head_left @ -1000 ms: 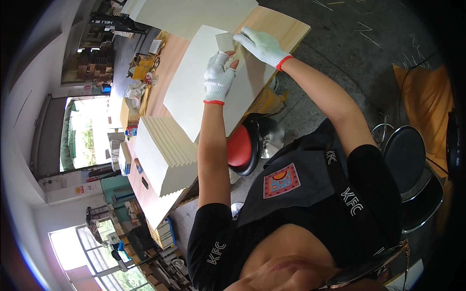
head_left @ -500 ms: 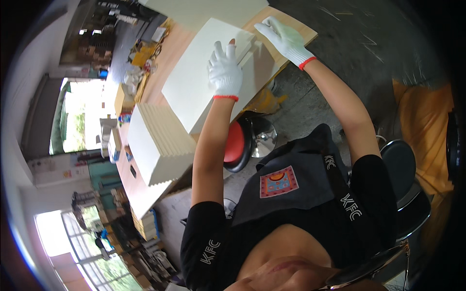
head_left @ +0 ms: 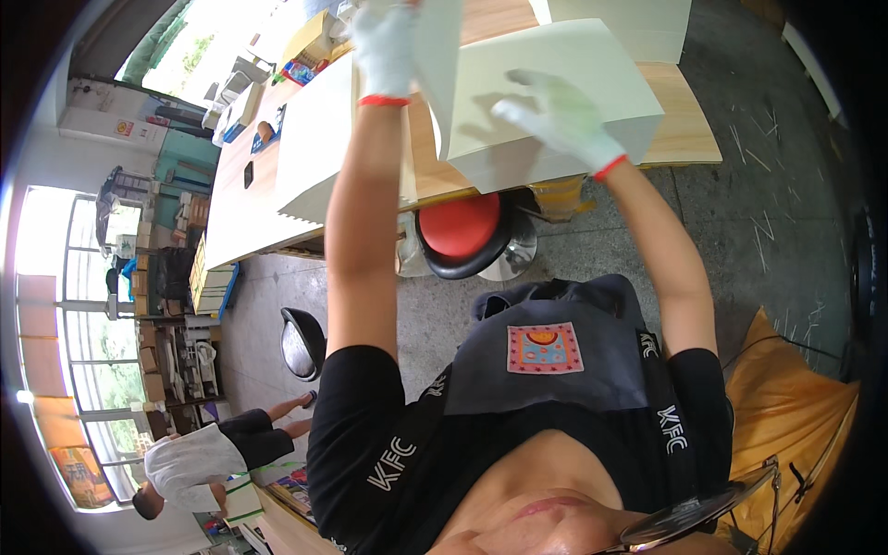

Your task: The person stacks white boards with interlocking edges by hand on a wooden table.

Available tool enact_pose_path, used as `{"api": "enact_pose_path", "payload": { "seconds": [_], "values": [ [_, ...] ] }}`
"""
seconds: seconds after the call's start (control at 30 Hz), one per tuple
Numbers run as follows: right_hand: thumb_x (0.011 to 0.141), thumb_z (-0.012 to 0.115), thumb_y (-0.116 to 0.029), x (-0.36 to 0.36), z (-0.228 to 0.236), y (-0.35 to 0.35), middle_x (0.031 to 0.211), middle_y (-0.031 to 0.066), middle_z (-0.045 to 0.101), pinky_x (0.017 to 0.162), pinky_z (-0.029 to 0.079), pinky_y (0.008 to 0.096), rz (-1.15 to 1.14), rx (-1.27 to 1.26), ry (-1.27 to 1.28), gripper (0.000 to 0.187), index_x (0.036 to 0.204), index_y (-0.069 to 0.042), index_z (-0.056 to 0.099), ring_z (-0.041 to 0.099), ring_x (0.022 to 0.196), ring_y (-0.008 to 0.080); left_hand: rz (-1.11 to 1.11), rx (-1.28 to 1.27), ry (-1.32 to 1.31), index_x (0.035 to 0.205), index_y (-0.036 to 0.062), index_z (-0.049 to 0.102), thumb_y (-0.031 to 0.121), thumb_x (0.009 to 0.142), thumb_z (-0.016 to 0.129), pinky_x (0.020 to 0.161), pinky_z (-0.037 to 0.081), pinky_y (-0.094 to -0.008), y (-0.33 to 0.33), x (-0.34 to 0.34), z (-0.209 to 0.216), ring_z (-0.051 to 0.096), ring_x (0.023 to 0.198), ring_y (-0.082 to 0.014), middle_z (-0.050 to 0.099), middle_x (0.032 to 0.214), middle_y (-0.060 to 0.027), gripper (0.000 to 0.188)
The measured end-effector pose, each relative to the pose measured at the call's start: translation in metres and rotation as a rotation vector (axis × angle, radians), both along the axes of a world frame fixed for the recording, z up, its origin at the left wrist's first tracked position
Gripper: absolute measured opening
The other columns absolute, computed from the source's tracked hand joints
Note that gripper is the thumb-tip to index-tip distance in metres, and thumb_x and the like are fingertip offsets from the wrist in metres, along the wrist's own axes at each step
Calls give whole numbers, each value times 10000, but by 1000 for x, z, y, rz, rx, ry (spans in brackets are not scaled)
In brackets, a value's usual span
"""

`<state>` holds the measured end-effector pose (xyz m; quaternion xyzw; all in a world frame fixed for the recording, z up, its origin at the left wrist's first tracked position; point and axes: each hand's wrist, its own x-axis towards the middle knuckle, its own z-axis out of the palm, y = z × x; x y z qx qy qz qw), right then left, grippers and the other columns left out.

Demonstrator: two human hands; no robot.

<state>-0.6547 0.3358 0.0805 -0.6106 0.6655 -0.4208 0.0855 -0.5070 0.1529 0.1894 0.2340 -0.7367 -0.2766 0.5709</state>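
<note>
A long pale wooden workbench [head_left: 684, 139] carries a stack of white boards [head_left: 314, 148]. Above it, a large flat off-white cardboard sheet [head_left: 555, 92] lies half lifted, probably light, stiff, easily creased (best held by its edges). The white-gloved right hand [head_left: 555, 120] presses spread-fingered on it; the white-gloved left hand [head_left: 388, 42] seemingly grips its raised edge.

Light: bright daylight from the windows [head_left: 55, 305] at left, blown out.
Shadows: soft, under the white sheet [head_left: 555, 92].
Blur: right hand [head_left: 560, 120] smeared.
Edges: strong fisheye bending, black rim.
</note>
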Motion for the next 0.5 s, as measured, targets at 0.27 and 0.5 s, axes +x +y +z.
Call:
{"api": "enact_pose_path", "payload": {
  "seconds": [0.27, 0.5],
  "values": [
    [829, 518, -727, 124, -13, -63, 1491, 208, 376, 1142, 180, 564, 50, 311, 702, 1024, 1457, 69, 379, 293, 1401, 386, -112, 414, 598, 1310, -15, 507, 125, 940, 605, 978, 487, -392, 4, 132, -2, 576, 1151, -280, 569, 1261, -160, 407],
    [829, 519, -690, 140, -25, -70, 1454, 180, 367, 1101, 184, 568, -103, 455, 744, 972, 1466, 24, 346, 306, 1355, 347, -153, 597, 734, 1352, -10, 470, 175, 983, 519, 1026, 462, -440, 1, 162, -22, 558, 1213, -309, 546, 1325, -171, 416]
  ]
}}
